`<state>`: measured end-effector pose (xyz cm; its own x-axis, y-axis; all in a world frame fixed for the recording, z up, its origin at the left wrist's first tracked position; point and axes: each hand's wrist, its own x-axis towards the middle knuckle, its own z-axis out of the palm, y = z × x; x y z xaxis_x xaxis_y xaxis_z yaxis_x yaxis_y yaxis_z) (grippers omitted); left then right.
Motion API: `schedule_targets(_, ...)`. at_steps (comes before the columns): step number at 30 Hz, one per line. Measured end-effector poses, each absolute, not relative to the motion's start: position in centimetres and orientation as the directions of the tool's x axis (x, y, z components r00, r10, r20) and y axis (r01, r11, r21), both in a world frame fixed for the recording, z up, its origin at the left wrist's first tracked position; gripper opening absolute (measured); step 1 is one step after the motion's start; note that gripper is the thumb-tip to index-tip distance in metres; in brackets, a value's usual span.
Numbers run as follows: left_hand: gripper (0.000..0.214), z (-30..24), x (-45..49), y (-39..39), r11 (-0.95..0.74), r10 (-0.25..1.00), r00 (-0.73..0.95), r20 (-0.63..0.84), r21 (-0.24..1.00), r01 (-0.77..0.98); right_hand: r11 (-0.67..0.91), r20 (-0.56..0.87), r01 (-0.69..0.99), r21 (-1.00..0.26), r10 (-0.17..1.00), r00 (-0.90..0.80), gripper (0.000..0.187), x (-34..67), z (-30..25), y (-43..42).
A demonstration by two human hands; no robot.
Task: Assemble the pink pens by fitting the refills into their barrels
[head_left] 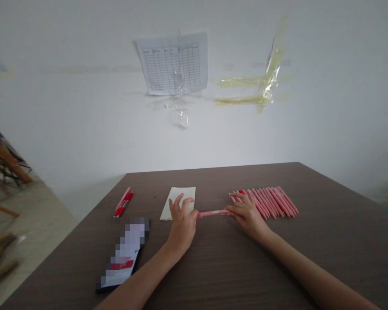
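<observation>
A slim pink pen [213,212] with a pale label lies level between my two hands, just above the table. My left hand [183,226] pinches its left end, the other fingers raised and spread over a cream paper pad [167,209]. At the pen's right end, my right hand [247,217] is closed on it. Beside and partly behind that hand, several pink pens [273,201] lie side by side in a slanting row, with a little red among them. My right fingers hide the row's left part.
The brown table [210,267] stands against a white wall. Toward its left edge lie a few red and pink pens [124,204]. A dark-edged flat object [124,256], its face blurred out, rests near my left forearm. A printed sheet [174,64] is taped to the wall.
</observation>
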<state>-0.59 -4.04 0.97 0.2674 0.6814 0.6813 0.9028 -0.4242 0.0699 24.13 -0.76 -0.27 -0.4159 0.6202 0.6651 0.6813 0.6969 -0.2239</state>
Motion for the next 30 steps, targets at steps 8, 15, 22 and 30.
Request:
schedule_targets(8,0.016,1.0,-0.1,-4.2,-0.415,0.668,0.182,0.721,0.158,0.896,0.606,0.664,0.775,-0.180,0.656,-0.359,0.024,24.5,-0.2,-0.4)
schedule_targets(15,0.018,0.8,-0.2,-4.4,-0.418,0.685,0.191,0.703,0.165,0.893,0.653,0.658,0.706,-0.276,0.663,-0.356,0.015,24.4,-0.2,-0.4)
schedule_targets(22,0.025,-0.2,-0.2,-3.9,-0.408,0.740,0.163,0.652,0.242,0.881,0.653,0.650,0.701,-0.286,0.670,-0.359,0.005,24.5,-0.3,-0.3)
schedule_targets(30,0.015,-0.8,-0.5,-3.2,-0.435,0.721,0.071,0.690,0.370,0.821,0.616,0.578,0.730,-0.296,0.724,-0.376,0.024,24.3,-0.2,-0.7)
